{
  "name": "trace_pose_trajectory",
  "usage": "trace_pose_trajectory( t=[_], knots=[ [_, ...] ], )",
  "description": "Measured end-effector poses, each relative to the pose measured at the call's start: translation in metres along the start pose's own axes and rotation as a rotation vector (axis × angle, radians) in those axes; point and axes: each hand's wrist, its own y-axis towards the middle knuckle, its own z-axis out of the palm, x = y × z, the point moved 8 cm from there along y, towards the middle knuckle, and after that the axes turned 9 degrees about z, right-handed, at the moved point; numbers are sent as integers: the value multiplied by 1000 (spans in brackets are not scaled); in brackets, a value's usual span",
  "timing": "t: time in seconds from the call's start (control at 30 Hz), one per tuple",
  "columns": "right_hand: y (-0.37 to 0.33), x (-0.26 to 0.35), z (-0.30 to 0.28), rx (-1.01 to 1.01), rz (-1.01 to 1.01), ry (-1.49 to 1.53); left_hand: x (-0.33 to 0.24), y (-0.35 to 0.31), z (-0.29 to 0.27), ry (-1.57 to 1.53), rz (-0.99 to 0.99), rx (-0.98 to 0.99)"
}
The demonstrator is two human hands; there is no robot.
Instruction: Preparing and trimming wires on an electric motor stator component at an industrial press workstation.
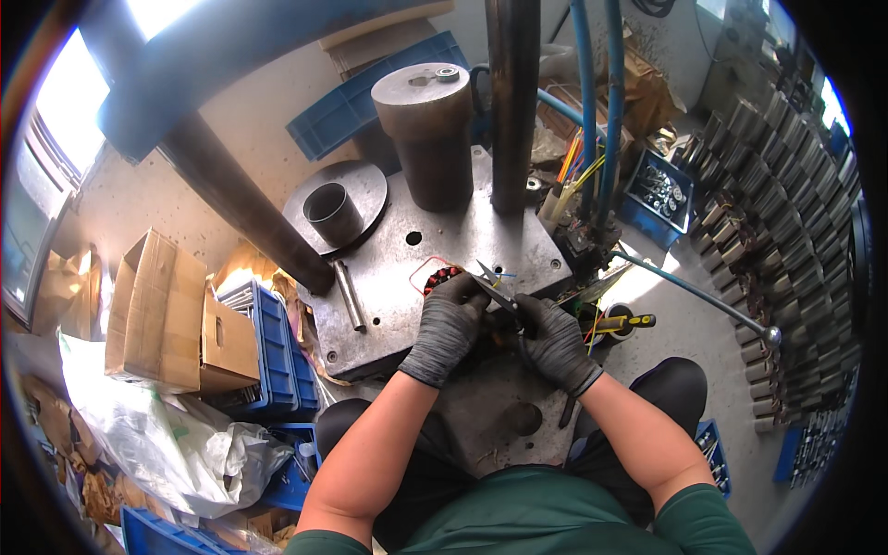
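Note:
My left hand [449,324], in a grey work glove, is closed on a small round wire-wound coil [441,278] with red and black windings. A thin red wire [425,263] loops out from the coil over the metal plate. My right hand [555,342], gloved as well, grips a pair of scissors [499,292]. Their pointed blades reach toward my left fingertips, and the handles are partly hidden by my right hand. A short piece of blue wire [505,274] shows beside the blade tips. Whether the blades touch any wire I cannot tell.
A steel plate [388,324] carries a metal rod [351,296], a thick cylinder [430,139] and a disc with a ring [333,215]. Upright posts [513,102] flank it. A yellow-black screwdriver [629,322] stands at right; cardboard boxes [153,314] and blue crates [277,342] at left.

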Motion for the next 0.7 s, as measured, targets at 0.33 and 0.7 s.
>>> trace_pose_trajectory(
  t=[0.33, 0.7],
  knots=[
    [-4, -8, 8, -68, -35, 42, 11, 3, 1, 97, 31, -58],
    [1, 3, 7, -72, -104, 32, 10, 5, 2, 170, 187, -104]
  ],
)
